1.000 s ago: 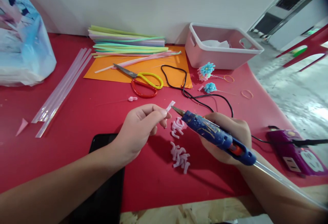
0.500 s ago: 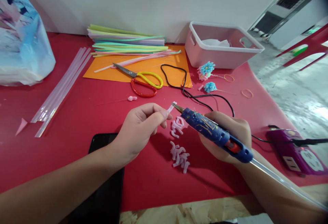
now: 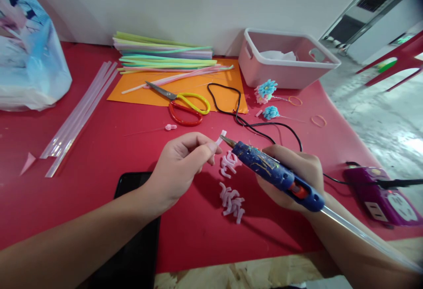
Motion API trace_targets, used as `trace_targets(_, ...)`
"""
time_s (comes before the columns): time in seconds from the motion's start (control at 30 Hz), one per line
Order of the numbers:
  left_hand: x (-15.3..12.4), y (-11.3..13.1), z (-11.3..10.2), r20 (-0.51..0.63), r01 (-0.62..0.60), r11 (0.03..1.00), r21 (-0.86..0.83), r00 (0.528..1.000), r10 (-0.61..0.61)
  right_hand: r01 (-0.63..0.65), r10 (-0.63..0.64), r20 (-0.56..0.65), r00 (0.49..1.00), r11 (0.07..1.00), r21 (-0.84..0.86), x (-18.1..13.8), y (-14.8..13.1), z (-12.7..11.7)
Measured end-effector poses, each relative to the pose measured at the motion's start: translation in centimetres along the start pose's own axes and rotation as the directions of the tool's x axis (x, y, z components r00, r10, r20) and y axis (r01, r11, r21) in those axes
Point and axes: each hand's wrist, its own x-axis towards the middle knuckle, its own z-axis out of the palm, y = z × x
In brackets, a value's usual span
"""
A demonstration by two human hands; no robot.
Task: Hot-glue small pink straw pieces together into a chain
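Between thumb and fingertips, my left hand point(image 3: 188, 165) pinches a short pale pink piece of pipe cleaner point(image 3: 220, 137). My right hand point(image 3: 294, 174) is wrapped round a blue glue gun point(image 3: 264, 163), whose metal nozzle points left and is at the piece; whether it touches cannot be made out. A clear glue stick point(image 3: 360, 231) runs out of the gun's back end. On the red table point(image 3: 198, 240) below lie a few curled pink pieces point(image 3: 228, 164) and, nearer me, a pile of pale purple-pink pieces point(image 3: 232, 201).
Scissors point(image 3: 172, 97) lie partly on orange paper point(image 3: 132, 90) before bundled pipe cleaners point(image 3: 165, 62). Clear glue sticks point(image 3: 79, 113) and a plastic bag point(image 3: 29, 51) are left. Right are a pink basket point(image 3: 280, 71), blue flowers point(image 3: 267, 88), a black cord point(image 3: 261, 126) and a purple power strip point(image 3: 380, 196). A phone point(image 3: 132, 245) lies beneath my left arm.
The glue gun's nozzle has shifted slightly left and down along the pink piece. My left hand has hardly moved and keeps its pinch.
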Motion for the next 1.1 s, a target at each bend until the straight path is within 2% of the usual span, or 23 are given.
trace_targets(0.97,0.01,-0.38,-0.25,0.005,-0.041,0.999,0.034,0.999,0.04,0.056,-0.057,0.03,0.998,0.997,0.059,-0.17,0.1,0.0)
trace_targets(1.1,0.01,-0.27,-0.17,0.024,-0.044,0.998,0.047,0.999,0.043,0.029,-0.029,-0.011,1.0,0.999,0.031,-0.2,0.04,0.03)
